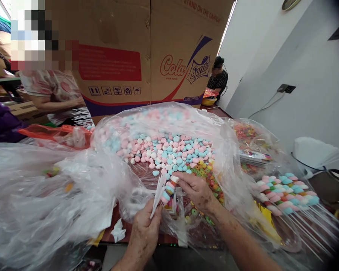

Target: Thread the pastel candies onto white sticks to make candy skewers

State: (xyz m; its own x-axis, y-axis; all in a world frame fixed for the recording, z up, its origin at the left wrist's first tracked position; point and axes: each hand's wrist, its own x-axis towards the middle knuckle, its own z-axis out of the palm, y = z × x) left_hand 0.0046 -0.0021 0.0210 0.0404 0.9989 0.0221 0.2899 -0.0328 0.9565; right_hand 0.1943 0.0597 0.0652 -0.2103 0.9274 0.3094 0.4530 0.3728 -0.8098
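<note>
Hands (173, 205) gripping candy skewer (169, 191) and sticks (157, 192), plastic-covered table (164, 239), big carton (151, 56), white wall (288, 75).

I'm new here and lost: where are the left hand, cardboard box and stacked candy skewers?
Left hand (143, 222): head view, back of hand.
Cardboard box (115, 30): head view, front panel.
Stacked candy skewers (286, 191): head view, middle candies.
</note>
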